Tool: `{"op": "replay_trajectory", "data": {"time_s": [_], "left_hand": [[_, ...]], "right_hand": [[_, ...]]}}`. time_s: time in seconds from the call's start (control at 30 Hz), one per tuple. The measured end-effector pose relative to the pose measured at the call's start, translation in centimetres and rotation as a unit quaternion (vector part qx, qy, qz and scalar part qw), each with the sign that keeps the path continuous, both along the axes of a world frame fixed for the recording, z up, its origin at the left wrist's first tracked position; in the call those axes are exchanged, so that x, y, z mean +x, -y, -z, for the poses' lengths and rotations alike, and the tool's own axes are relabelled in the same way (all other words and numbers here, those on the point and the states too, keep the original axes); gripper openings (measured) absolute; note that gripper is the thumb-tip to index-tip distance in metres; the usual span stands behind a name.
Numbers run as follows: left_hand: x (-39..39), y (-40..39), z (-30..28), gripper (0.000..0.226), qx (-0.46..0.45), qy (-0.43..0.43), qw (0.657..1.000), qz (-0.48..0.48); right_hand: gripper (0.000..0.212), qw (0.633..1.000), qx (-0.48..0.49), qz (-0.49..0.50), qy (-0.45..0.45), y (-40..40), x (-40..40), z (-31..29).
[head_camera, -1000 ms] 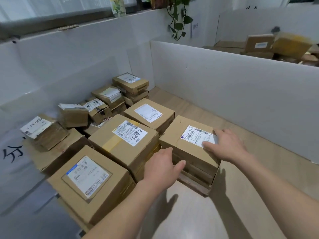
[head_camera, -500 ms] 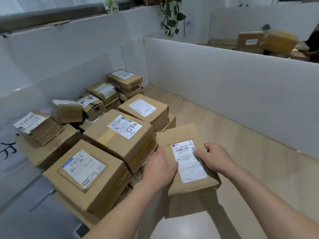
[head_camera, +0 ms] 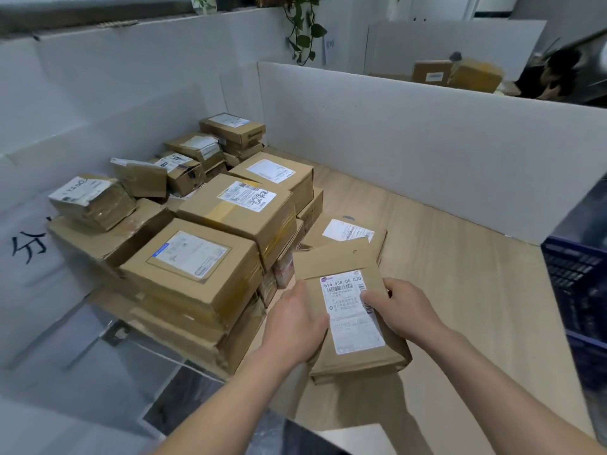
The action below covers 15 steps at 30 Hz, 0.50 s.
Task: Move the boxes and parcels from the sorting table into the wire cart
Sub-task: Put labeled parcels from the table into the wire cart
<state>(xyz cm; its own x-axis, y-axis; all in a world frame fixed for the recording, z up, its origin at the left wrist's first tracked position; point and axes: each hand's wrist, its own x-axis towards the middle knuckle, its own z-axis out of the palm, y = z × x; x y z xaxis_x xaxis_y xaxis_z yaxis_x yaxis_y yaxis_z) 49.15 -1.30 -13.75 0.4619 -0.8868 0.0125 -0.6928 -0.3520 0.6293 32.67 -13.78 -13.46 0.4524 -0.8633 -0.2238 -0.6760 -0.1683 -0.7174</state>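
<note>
Person's holding a flat brown parcel point(head_camera: 345, 267) up off the tabletop point(head_camera: 460, 274), left hand point(head_camera: 295, 326) and right hand point(head_camera: 405, 310) both wrapping fingers round its sides, right beside the box pile point(head_camera: 210, 244).

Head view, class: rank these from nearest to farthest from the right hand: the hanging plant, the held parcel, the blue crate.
1. held parcel, gripped in the right hand.
2. blue crate, at the right edge.
3. hanging plant, far back above the partition.
</note>
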Motion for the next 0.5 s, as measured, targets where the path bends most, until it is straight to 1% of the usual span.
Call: {"op": "replay_trajectory", "data": {"time_s": [0.1,0.23,0.5], "left_hand": [[-1.0,-3.0,0.8,0.043,0.004,-0.014,1.0,0.01],[-1.9,-5.7,2.4,0.041,0.035,-0.025,0.999,-0.003],[-4.2,-8.4,5.5,0.04,0.099,-0.064,0.991,-0.061]], "right_hand": [[0.009,1.0,0.017,-0.001,-0.012,-2.9,-0.9,1.5],[0.011,0.999,0.042,-0.008,-0.025,-5.4,-1.8,3.6],[0.02,0.994,0.071,-0.062,-0.059,-6.1,-2.5,7.3]]}}
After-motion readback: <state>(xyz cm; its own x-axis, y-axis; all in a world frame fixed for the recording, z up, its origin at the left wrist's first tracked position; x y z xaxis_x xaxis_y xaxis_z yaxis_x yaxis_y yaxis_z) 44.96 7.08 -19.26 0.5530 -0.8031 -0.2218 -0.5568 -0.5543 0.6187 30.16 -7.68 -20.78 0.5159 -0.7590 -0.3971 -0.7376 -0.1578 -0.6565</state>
